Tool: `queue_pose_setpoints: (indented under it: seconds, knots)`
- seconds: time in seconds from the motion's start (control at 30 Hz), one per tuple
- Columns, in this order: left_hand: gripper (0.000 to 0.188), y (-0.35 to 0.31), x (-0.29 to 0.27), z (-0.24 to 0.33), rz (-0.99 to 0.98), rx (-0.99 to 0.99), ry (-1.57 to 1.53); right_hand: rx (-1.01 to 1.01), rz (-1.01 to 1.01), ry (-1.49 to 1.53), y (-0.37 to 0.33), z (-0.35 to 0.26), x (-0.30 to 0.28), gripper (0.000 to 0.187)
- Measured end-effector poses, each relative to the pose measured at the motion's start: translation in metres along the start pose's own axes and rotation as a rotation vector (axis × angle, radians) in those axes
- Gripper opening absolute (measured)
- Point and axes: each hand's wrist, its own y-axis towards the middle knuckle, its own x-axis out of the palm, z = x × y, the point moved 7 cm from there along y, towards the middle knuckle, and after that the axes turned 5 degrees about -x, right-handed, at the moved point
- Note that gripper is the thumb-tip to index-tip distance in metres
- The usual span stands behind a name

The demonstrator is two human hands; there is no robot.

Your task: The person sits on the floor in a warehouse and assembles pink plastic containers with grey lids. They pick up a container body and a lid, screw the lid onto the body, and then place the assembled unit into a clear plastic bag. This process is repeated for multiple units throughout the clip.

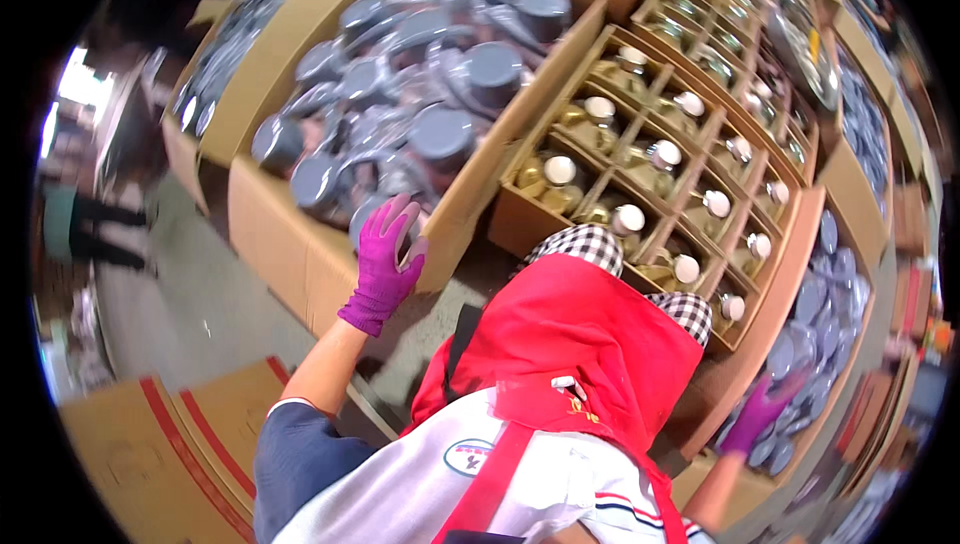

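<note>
Left hand [385, 262], in a magenta glove with greyish fingers, is open, thumb apart, at the near edge of a brown cardboard carton [290, 249], left of the frame's centre, filled with plastic-wrapped containers with round grey caps [442, 134]. Right hand [757, 417], also magenta-gloved but blurred, lies over similar grey-topped items [812, 299] at lower right; whether it grips one, I cannot tell.

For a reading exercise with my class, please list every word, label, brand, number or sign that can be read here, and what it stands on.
No text is clear enough to quote.
Red apron: small yellow lettering, too blurred to read.
White top: oval badge with a dark mark and tiny print, too small to read.
Flat cardboard, lower left: faint marks, too unclear to tell as writing.
</note>
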Motion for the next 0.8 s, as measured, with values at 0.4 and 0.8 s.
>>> queue_pose_setpoints:
  seconds: [0.4,0.8]
  knots:
    - [0.047,0.083,-0.022,-0.022,-0.457,0.003,0.101,0.282,-0.518,-0.626,-0.14,0.079,-0.043,0.053]
    - [0.071,0.109,0.043,-0.136,-0.166,-0.156,0.273,0.327,-0.4,-0.733,-0.153,0.05,-0.035,0.055]
